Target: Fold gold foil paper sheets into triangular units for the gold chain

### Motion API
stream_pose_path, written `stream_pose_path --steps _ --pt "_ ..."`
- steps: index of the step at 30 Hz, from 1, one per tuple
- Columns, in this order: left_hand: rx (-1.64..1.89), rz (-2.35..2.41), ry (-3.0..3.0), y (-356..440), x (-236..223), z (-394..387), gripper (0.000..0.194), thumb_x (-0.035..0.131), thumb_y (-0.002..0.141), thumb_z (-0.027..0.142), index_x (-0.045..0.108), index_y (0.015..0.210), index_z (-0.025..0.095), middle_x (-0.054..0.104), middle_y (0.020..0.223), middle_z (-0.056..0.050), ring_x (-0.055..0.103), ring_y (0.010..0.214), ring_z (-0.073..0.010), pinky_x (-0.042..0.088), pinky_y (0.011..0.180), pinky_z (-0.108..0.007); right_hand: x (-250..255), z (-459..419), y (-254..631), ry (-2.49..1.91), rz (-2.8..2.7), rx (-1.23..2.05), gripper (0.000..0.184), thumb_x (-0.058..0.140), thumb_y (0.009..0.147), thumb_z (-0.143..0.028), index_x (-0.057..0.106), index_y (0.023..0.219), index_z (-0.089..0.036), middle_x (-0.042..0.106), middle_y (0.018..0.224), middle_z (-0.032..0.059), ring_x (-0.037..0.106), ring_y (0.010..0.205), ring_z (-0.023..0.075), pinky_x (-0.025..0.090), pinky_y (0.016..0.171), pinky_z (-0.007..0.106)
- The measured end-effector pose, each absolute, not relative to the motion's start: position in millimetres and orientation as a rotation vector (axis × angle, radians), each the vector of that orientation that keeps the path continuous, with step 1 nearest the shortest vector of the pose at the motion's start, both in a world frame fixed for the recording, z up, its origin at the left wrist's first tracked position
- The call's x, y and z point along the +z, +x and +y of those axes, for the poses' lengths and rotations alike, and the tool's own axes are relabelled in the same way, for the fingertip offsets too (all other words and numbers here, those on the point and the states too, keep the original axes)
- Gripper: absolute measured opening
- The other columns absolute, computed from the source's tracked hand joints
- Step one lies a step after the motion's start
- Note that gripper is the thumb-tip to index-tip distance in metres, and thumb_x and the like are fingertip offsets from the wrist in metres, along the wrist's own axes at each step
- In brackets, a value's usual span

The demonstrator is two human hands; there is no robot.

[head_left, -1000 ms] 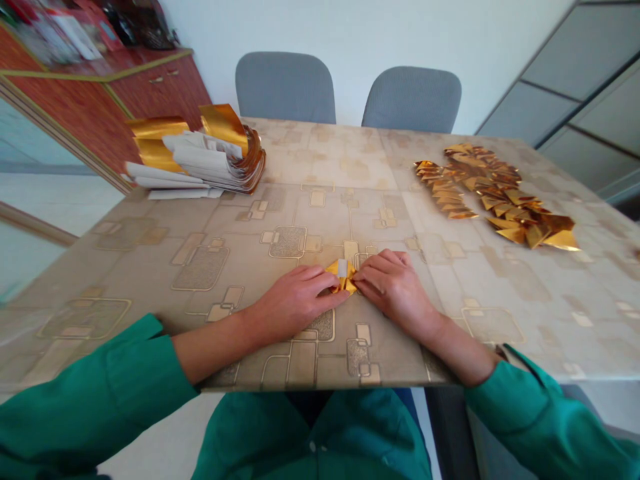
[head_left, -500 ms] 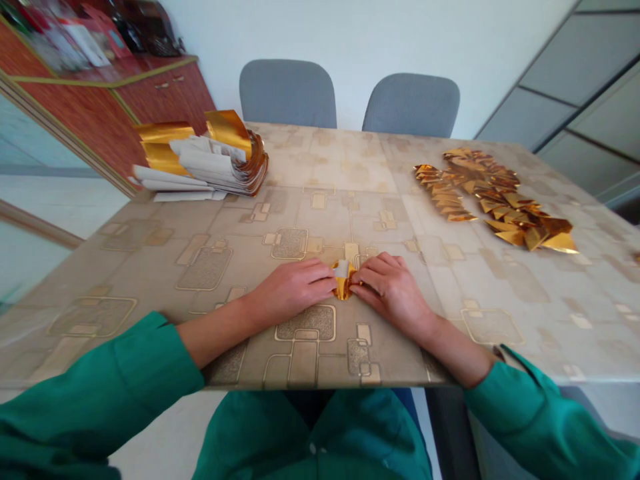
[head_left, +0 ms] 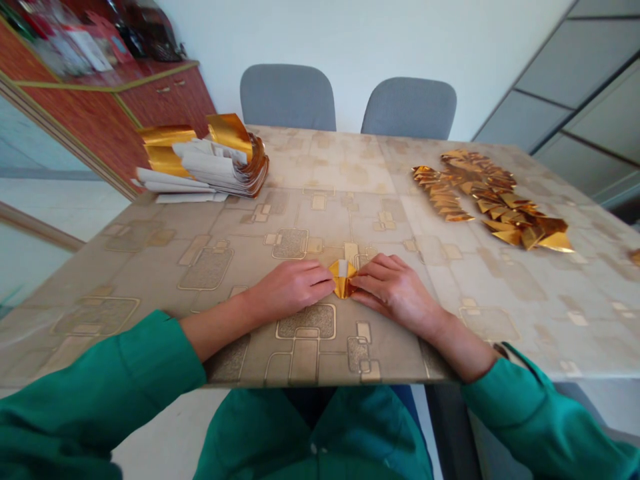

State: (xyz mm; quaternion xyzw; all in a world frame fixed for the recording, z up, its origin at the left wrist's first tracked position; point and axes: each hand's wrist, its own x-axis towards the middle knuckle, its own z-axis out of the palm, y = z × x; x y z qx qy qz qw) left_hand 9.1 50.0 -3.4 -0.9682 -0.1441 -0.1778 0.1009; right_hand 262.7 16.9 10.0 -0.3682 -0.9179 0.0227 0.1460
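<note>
A small piece of gold foil paper (head_left: pixel 342 287), folded and showing a pale strip near its top, lies between my hands on the patterned tablecloth (head_left: pixel 320 230). My left hand (head_left: pixel 303 283) pinches its left edge, fingers pressed together. On the opposite edge, my right hand (head_left: pixel 393 287) grips the paper between thumb and fingers. The fingertips partly cover both sides of the fold.
A curved stack of gold and white paper sheets (head_left: pixel 220 163) sits at the table's far left. Several folded gold pieces (head_left: pixel 500 200) lie in rows at the far right. Two grey chairs (head_left: pixel 287 97) stand behind the table, beside a red wooden cabinet (head_left: pixel 165 100).
The gold paper has become flatter and more angular, with pointed corners at its top. Both hands have stayed nearly in place, still holding its sides.
</note>
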Motion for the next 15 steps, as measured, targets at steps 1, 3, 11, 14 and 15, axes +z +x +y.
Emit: stream_pose_path --steps 1,3,11,14,15 --pt "-0.535 -0.422 -2.841 9 -4 50 0.018 0.05 0.1 0.014 0.068 0.098 0.013 0.072 0.094 -0.007 0.064 0.085 -0.0179 0.054 0.075 -0.028 10 17 263 -1.061 -2.643 0.063 0.032 0.048 0.102 -0.042 0.073 0.099 -0.022 0.071 0.093 0.0065 0.056 0.091 0.0215 0.038 0.078 0.035" --pt "-0.571 -0.441 -2.82 11 -7 50 0.02 0.049 0.1 0.014 0.069 0.096 0.014 0.072 0.09 -0.006 0.064 0.082 -0.0169 0.053 0.074 -0.027 10 17 262 -1.057 -2.645 0.056 0.028 0.051 0.101 -0.04 0.072 0.1 -0.021 0.071 0.094 0.0067 0.056 0.091 0.0217 0.039 0.078 0.036" --pt "-0.82 -0.762 -3.01 16 -9 47 0.021 0.051 0.1 0.024 0.069 0.092 0.015 0.071 0.087 -0.005 0.065 0.08 -0.0153 0.053 0.076 -0.027 0 20 261 -1.04 -2.442 0.291 0.024 0.05 0.101 -0.027 0.072 0.092 -0.021 0.069 0.089 0.0071 0.057 0.088 0.0203 0.046 0.08 0.035" --pt "-0.859 -0.791 -3.082 15 -10 47 0.017 0.057 0.099 0.027 0.068 0.098 0.015 0.072 0.091 -0.005 0.066 0.085 -0.0167 0.053 0.08 -0.028 -4 22 263 -1.018 -2.368 0.371 0.022 0.052 0.1 -0.027 0.071 0.091 -0.02 0.067 0.086 0.0062 0.055 0.085 0.0196 0.046 0.078 0.034" --pt "-0.892 -0.822 -3.084 15 -12 48 0.015 0.057 0.099 0.026 0.068 0.097 0.016 0.072 0.091 -0.004 0.066 0.085 -0.0164 0.052 0.079 -0.028 -5 23 263 -1.023 -2.354 0.387 0.022 0.053 0.1 -0.028 0.071 0.091 -0.02 0.066 0.085 0.0058 0.055 0.084 0.0193 0.046 0.077 0.033"
